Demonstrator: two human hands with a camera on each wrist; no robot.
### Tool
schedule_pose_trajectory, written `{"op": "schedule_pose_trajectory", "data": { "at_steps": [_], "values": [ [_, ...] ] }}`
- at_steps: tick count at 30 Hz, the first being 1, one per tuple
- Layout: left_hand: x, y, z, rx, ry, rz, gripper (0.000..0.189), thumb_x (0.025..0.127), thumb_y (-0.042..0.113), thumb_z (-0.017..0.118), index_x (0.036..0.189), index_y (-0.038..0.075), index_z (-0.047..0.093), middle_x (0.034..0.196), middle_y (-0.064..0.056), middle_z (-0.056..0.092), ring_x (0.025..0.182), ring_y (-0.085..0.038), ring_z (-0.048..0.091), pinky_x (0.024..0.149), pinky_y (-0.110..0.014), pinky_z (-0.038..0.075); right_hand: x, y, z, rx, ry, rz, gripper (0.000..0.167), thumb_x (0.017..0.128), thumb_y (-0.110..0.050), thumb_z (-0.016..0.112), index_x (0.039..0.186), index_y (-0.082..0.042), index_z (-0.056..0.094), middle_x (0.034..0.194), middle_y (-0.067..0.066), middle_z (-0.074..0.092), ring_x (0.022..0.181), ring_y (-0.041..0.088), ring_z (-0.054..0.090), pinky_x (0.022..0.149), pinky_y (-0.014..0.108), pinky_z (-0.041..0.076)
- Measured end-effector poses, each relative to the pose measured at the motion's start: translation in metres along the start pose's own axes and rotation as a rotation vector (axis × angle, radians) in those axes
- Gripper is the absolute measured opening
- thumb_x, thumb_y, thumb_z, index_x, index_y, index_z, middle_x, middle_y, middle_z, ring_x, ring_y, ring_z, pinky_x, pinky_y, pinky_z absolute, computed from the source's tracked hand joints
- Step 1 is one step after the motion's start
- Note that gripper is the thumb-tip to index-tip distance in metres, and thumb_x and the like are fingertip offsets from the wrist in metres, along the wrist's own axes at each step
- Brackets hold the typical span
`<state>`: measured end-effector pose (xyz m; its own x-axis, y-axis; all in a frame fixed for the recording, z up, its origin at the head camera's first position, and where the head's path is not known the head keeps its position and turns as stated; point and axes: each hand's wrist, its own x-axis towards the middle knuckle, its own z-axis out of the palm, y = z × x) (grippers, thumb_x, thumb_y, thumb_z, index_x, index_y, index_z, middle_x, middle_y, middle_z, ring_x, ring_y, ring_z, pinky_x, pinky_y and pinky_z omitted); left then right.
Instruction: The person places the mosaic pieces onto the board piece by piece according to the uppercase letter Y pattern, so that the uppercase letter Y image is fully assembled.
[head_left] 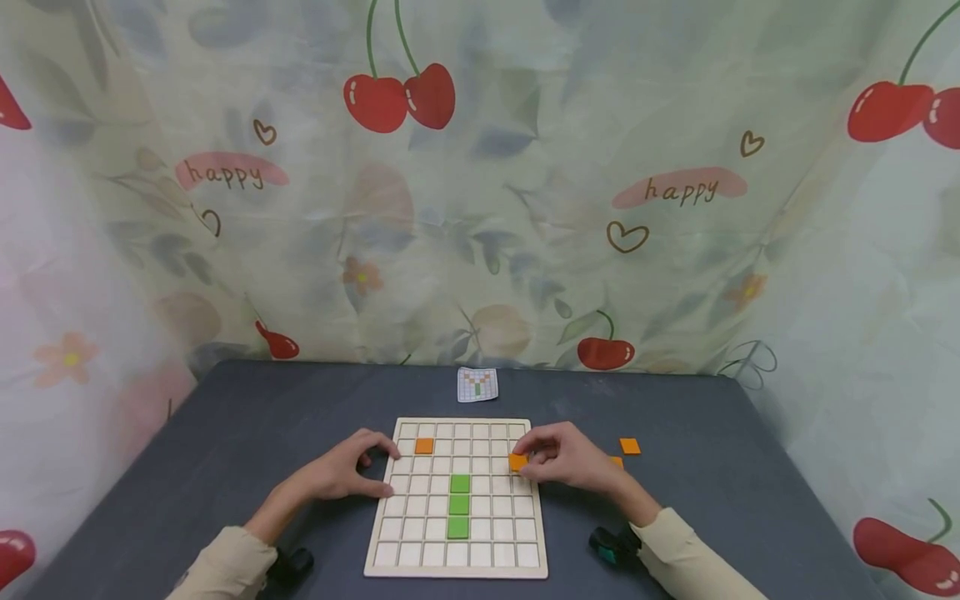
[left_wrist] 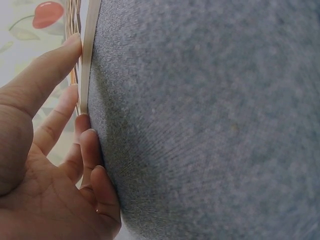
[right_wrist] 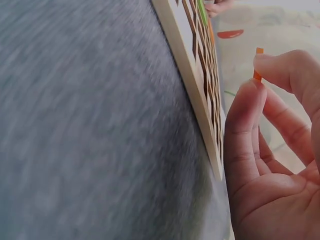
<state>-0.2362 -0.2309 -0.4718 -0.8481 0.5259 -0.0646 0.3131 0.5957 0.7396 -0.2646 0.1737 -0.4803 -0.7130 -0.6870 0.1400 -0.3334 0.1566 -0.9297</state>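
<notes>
A pale wooden grid board (head_left: 417, 565) with white squares lies flat on the table. One orange tile (head_left: 424, 446) sits in its second row, near the left, and several green tiles (head_left: 459, 504) form a column in the middle. Between thumb and fingertip, my right hand (head_left: 562, 454) pinches an orange square tile (head_left: 517, 462) over the board's right side; the right wrist view shows that tile (right_wrist: 258, 64) edge-on, above the grid. My left hand (head_left: 347, 467) touches the board's left edge, thumb and fingers spread along it; the left wrist view shows fingertips at the wooden rim (left_wrist: 88, 65).
A small card (head_left: 477, 385) with a printed coloured grid pattern lies behind the board. To the right, a loose orange tile (head_left: 630, 446) rests on the dark table (head_left: 300, 400), with another partly hidden behind my right wrist. A printed curtain (head_left: 480, 208) encloses the table's back and sides.
</notes>
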Motion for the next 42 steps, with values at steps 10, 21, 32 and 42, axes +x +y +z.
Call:
{"op": "schedule_pose_trajectory", "data": {
  "at_steps": [10, 21, 32, 42],
  "values": [
    [0.001, -0.002, 0.000, 0.010, 0.007, 0.002, 0.039, 0.086, 0.025, 0.085, 0.118, 0.014, 0.065, 0.121, -0.009, 0.050, 0.097, -0.027, 0.047, 0.084, -0.048, 0.041, 0.021, -0.003, 0.013, -0.047, 0.032, 0.039, 0.025, 0.087, -0.008, 0.082, 0.111, -0.006, 0.075, 0.105, 0.005, 0.073, 0.080, 0.024, 0.069, 0.075, 0.033, 0.055],
    [0.001, 0.001, -0.001, 0.014, 0.008, 0.018, 0.040, 0.086, 0.025, 0.085, 0.118, 0.013, 0.065, 0.121, -0.010, 0.050, 0.097, -0.028, 0.047, 0.084, -0.047, 0.040, 0.039, -0.007, 0.030, -0.042, 0.038, 0.031, 0.023, 0.086, -0.007, 0.083, 0.108, -0.008, 0.076, 0.101, 0.003, 0.073, 0.079, 0.024, 0.069, 0.074, 0.033, 0.055],
    [0.000, -0.001, 0.000, 0.010, 0.010, 0.009, 0.039, 0.086, 0.024, 0.085, 0.118, 0.013, 0.065, 0.121, -0.009, 0.050, 0.098, -0.028, 0.047, 0.085, -0.048, 0.040, 0.051, -0.007, 0.043, -0.101, 0.044, -0.004, 0.023, 0.086, -0.011, 0.084, 0.107, -0.004, 0.077, 0.100, 0.004, 0.074, 0.077, 0.019, 0.069, 0.072, 0.032, 0.055],
    [0.000, -0.002, 0.001, 0.006, 0.010, 0.011, 0.040, 0.086, 0.024, 0.086, 0.117, 0.013, 0.065, 0.121, -0.010, 0.049, 0.097, -0.028, 0.047, 0.085, -0.047, 0.040, 0.061, -0.011, 0.051, -0.130, 0.049, 0.015, 0.022, 0.086, -0.012, 0.084, 0.106, -0.005, 0.078, 0.099, 0.004, 0.073, 0.082, 0.022, 0.068, 0.075, 0.030, 0.054]
  ]
}}
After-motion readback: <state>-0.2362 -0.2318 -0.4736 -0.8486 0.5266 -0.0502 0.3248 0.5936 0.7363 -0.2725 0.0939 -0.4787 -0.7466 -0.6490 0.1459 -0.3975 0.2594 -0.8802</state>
